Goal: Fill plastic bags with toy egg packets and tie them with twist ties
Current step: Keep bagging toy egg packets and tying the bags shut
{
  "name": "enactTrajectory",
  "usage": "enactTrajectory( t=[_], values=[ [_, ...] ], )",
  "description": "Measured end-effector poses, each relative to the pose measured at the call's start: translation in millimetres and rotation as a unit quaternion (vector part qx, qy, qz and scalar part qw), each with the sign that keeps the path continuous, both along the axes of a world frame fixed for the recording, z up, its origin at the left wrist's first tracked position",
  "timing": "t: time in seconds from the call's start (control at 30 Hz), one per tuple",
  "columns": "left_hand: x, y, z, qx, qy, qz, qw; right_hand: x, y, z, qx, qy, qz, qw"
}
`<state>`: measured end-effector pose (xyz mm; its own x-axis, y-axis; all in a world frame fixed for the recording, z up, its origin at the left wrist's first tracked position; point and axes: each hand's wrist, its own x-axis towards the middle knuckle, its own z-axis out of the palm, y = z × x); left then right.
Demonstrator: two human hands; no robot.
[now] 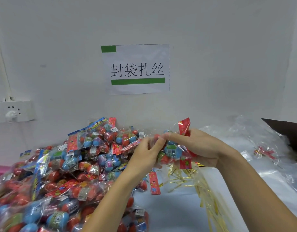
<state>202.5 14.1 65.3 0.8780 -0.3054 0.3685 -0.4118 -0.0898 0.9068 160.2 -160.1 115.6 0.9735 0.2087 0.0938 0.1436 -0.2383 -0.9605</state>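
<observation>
Packets of toy eggs are held above the table in the head view, gathered between both hands. The right hand is wrapped round the bundle from the far side, fingers curled over it, with a red header card sticking up past the knuckles. The left hand pinches the near end of the same bundle, fingertips meeting those of the right hand. Whether a clear plastic bag is already drawn round these packets cannot be told; only crinkled film is seen.

Judged from this, the filling step is in hand: packets are being collected or pushed into a bag, and no tie has yet been taken up. The next move would call for the film to be gathered into a neck with one hand, while the other is freed to pick a tie.

Gold twist ties lie scattered just below the hands, spreading toward the near right. The big heap of egg packets crowds the whole left side, touching the left forearm. Clear plastic bags are spread on the right, with a dark box corner beyond them. Open room is left only on the white table in the near middle.
</observation>
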Motion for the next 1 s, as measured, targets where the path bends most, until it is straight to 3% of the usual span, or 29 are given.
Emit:
enactTrajectory(
  t=[0.17,0.3,0.57,0.87,1.0],
  values=[
    [-2.0,2.5,0.0,0.057,-0.052,0.039,0.996,0.5,-2.1,-1.9,0.019,0.023,0.025,0.999],
    [-0.4,3.5,-2.5,0.104,-0.129,0.108,0.98,-1.6,-3.6,-3.1,-0.034,0.027,0.025,0.999],
    [5.4,13.7,0.4,0.159,-0.199,0.071,0.964,-2.5,-2.0,-4.1,0.002,0.063,0.015,0.998],
    [-6.2,12.6,6.2,0.124,-0.15,0.048,0.98,-7.5,0.2,-2.1,0.004,0.051,-0.024,0.998],
    [-2.8,8.1,0.2,0.016,-0.026,0.063,0.998,-12.6,-10.3,0.9,0.002,0.03,-0.064,0.997]
  ],
)
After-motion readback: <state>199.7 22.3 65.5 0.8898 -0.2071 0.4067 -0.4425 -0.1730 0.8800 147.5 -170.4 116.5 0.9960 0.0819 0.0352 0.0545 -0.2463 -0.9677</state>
